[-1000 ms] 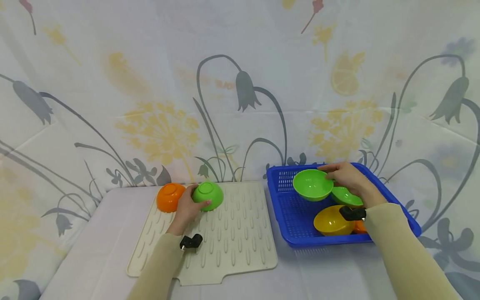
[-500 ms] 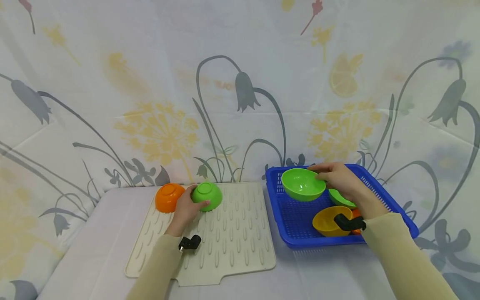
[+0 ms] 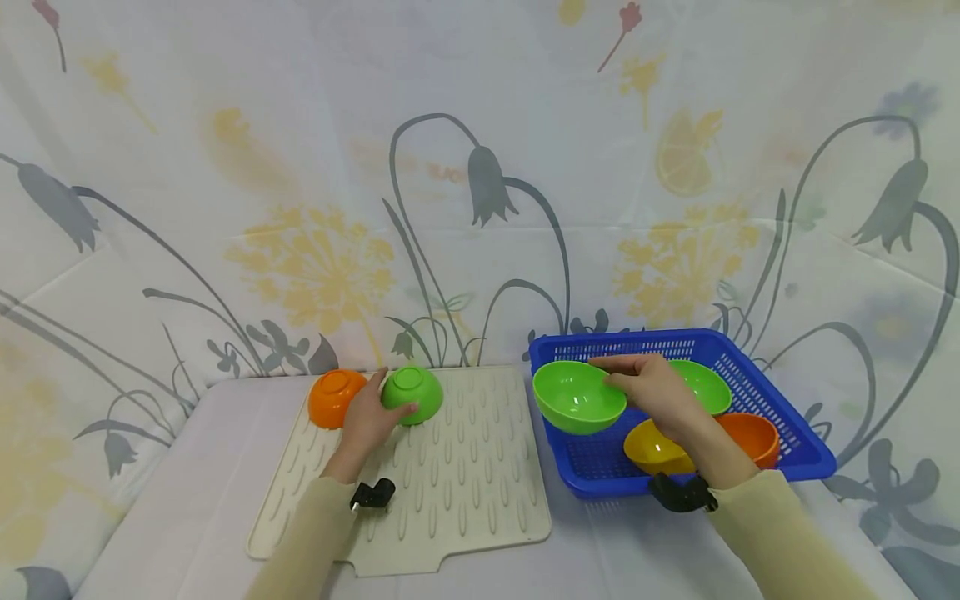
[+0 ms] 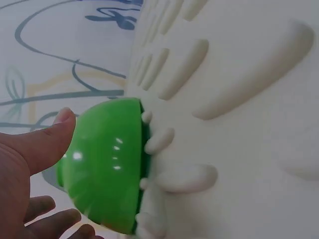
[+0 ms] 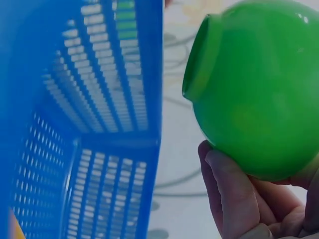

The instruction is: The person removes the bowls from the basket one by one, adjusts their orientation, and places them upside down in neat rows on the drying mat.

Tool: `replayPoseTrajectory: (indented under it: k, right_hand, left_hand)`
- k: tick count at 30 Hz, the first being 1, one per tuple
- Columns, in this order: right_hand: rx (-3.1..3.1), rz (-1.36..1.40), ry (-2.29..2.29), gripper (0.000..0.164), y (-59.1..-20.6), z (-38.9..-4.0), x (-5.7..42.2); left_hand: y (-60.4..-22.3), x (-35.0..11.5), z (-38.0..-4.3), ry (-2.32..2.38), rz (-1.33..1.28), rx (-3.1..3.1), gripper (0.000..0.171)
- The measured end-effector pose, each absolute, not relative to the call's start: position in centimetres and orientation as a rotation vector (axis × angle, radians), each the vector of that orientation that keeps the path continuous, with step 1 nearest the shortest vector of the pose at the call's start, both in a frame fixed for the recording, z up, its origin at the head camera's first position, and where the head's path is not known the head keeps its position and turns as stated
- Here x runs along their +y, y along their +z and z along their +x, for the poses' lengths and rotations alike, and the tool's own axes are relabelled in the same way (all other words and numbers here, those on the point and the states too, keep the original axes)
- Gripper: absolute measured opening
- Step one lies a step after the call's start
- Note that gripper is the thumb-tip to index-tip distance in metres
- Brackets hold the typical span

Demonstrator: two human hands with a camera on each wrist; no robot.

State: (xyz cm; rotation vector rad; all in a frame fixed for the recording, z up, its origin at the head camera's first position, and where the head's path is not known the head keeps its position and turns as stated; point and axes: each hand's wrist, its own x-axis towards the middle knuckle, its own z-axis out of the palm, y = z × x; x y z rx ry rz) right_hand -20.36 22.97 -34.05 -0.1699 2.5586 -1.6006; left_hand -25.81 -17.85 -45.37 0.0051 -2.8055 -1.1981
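Observation:
In the head view my left hand (image 3: 367, 423) is at the left side of an upside-down green bowl (image 3: 417, 395) on the cream ridged drying mat (image 3: 480, 492). Its thumb (image 4: 52, 142) and loosely spread fingers straddle the base end of that bowl in the left wrist view. My right hand (image 3: 654, 390) pinches the rim of a second green bowl (image 3: 577, 402), which is tilted with its inside showing, over the left wall of the blue basket (image 3: 806, 446). From the right wrist, the bowl's outside and foot ring show beside the basket wall.
An upside-down orange bowl (image 3: 330, 400) sits left of my left hand on the mat. Inside the basket lie a green bowl (image 3: 705, 387), a yellow bowl (image 3: 652, 450) and an orange bowl (image 3: 753, 437). A flower-patterned cloth (image 3: 480, 250) hangs behind the table.
My right hand has moved left and toward me with the green bowl, from over the basket to its left wall. More of the basket's bowls now show. The left hand has stayed put.

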Motion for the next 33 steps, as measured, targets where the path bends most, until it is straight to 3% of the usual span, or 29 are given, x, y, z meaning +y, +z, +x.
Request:
replayPoseTrajectory:
  k: [16,26,33]
  right_hand:
    - [2.533,-0.189,-1.687,0.033,-35.4,-16.7,17.9]
    - [2.500,-0.209,-1.810,0.032,-35.6,-15.8,15.1]
    - [2.611,-0.197,-1.831,0.029,-36.4,-15.3,12.9]
  left_hand:
    - [-41.6,-15.3,-19.1,-1.184,-0.302,-2.751,0.086]
    - [-39.9,-13.6,-15.9,-1.548,-0.681,-2.633,0.084]
    - [-39.7,-12.6,-14.9,-1.642,-0.854,-2.569,0.091]
